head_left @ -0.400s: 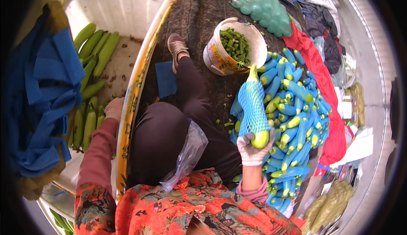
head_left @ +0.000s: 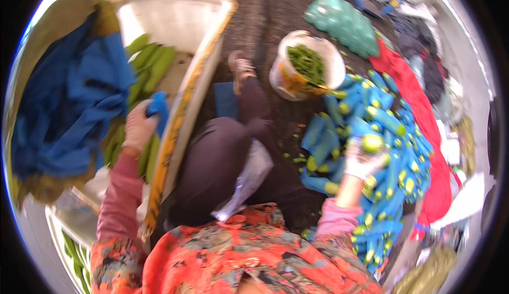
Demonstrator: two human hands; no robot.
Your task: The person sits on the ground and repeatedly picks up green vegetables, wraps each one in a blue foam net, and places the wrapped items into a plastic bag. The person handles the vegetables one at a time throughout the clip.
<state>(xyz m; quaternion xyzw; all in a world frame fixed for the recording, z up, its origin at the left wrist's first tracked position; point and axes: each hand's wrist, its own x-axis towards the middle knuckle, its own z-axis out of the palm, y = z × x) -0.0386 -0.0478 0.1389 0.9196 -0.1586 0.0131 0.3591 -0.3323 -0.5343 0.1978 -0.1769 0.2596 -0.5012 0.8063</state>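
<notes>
My left hand (head_left: 139,127), in a light glove, is closed on a blue mesh sleeve (head_left: 160,109) above the white tub (head_left: 168,15). Bare green zucchinis (head_left: 158,70) lie in that tub, some hidden under my hand and forearm. On the right, my gloved right hand (head_left: 361,158) is closed around a zucchini (head_left: 373,143) in a blue mesh sleeve, its pale green end facing up. It is over the pile of sleeved zucchinis (head_left: 389,201); motion blur hides whether it touches them.
Many blue mesh sleeves (head_left: 66,103) fill a container at far left. A white bucket (head_left: 283,79) holds green cut stems (head_left: 306,63). Beyond it lies a green net bag (head_left: 342,23). Red cloth (head_left: 436,172) borders the pile, and a blue sleeve (head_left: 226,100) lies beside my foot.
My left hand has come up from among the tub's zucchinis and now has a blue sleeve. My right hand has moved right, carrying the sleeved zucchini over the pile. The view has shifted.
</notes>
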